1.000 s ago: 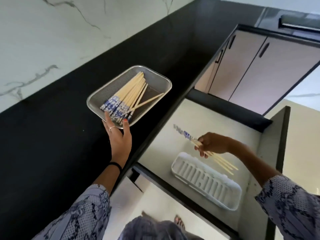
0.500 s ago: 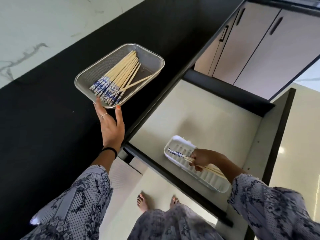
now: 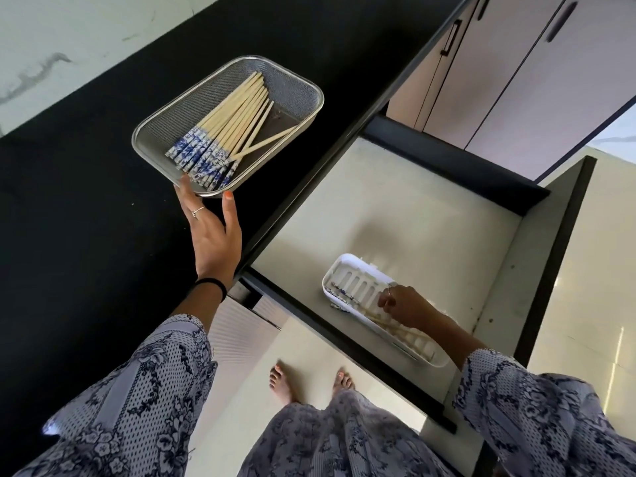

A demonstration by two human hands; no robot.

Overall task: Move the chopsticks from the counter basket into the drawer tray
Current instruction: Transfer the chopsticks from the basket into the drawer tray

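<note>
A metal mesh basket [image 3: 292, 86] sits on the black counter and holds several wooden chopsticks [image 3: 237, 122] with blue-patterned ends. My left hand [image 3: 213, 232] grips the basket's near rim, thumb on the edge. In the open drawer [image 3: 395, 208] lies a white slotted tray [image 3: 351, 270]. My right hand [image 3: 402, 304] is down inside the tray, fingers curled on a few chopsticks [image 3: 339, 291] that lie along it, their blue ends pointing left. The hand hides their middle.
The black counter [image 3: 86, 208] runs along a marble wall at the left. The drawer's dark front edge [image 3: 344, 342] is near my body, with my bare feet on the floor below. Closed cabinet doors [image 3: 550, 80] stand at the upper right.
My right hand has carried the chopsticks down from above the drawer into the white tray and laid them along it. My left hand has stayed on the basket rim.
</note>
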